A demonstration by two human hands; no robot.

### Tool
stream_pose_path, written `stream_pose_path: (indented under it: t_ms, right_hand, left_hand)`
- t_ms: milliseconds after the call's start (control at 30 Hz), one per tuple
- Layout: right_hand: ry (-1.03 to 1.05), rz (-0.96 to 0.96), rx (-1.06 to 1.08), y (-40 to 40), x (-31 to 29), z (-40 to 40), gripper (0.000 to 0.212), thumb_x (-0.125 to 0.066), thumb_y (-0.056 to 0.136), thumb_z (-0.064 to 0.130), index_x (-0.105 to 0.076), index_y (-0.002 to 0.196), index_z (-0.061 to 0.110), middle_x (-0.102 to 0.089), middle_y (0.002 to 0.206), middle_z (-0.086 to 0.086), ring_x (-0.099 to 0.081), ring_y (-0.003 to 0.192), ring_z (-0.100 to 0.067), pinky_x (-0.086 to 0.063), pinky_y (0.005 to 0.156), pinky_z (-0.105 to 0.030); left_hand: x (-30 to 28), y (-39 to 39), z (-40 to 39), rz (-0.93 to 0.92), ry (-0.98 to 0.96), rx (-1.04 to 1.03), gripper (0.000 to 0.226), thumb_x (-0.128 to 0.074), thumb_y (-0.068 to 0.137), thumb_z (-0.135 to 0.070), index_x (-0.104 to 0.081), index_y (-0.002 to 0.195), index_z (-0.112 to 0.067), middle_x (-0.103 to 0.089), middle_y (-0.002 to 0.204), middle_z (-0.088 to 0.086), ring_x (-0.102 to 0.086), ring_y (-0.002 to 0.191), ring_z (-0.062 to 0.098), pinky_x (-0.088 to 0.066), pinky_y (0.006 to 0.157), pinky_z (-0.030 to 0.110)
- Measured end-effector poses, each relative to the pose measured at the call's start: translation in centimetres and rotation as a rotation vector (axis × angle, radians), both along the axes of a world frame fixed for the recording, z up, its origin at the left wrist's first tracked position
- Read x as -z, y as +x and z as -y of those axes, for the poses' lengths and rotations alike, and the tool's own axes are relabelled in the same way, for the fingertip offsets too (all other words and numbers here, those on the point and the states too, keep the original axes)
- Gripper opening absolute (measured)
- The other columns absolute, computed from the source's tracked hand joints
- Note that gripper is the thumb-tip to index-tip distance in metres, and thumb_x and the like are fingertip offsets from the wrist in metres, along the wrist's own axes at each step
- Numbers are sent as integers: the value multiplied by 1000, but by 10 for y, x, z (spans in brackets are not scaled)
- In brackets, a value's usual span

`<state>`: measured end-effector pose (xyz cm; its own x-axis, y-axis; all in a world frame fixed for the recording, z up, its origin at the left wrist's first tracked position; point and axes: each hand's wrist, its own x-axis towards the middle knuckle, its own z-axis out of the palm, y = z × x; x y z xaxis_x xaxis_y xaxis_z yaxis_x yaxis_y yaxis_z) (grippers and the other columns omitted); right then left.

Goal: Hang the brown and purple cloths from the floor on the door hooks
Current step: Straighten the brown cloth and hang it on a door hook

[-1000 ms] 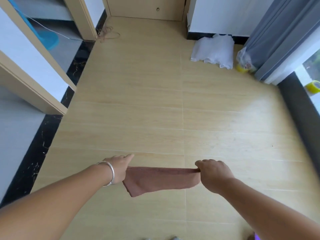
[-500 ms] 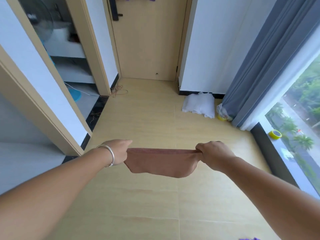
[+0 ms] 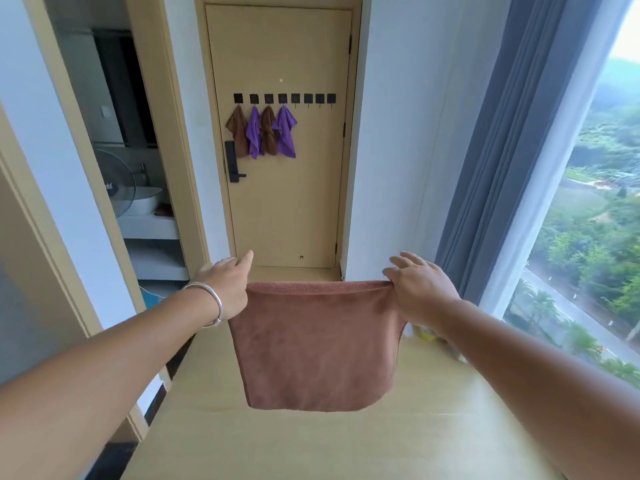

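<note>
So the brown cloth (image 3: 317,344) is hanging stretched sideways between both hands, with the free door hooks (image 3: 313,98) straight ahead and well apart from it, higher up. The left hand (image 3: 227,289) and right hand (image 3: 420,289) are each pinching a top corner, with the other fingers (image 3: 403,261) sticking out loose. The right hand is looking nearer the free hooks.

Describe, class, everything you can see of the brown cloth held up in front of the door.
The brown cloth is a plain reddish-brown rectangle, soft and fuzzy like microfibre, with a thin hemmed top edge. It hangs flat and spread out in mid-air, clear of the floor. The left hand holds its upper left corner and the right hand pinches its upper right corner, pulling the top edge taut.
</note>
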<state>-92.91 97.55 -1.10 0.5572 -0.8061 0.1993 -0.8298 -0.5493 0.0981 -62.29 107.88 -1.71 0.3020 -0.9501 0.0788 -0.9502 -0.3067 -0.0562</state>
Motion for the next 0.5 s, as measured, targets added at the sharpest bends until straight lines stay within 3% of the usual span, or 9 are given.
stream_pose_path:
  t_ms: [200,500]
  right_hand:
    - [-128,107,46,-13,-67,-2,49,-30,92,16,-49,137,22,-33,153,1,-13,147,-18,-19,116,-37]
    - [-226,112,30,-43,-147,-7,45,-31,93,17,-51,133,22,-35,152,1,-15,146,-20,-20,117,-41]
  left_hand:
    - [-81,-14,-1,66,-120,29,79,-34,83,-2,-2,154,-15,-35,149,3,-31,137,20,-24,113,39]
    - [-165,-38,2,143,-241,36,77,-34,84,-5,-3,154,-16,-26,156,2,-23,143,18,-23,112,39]
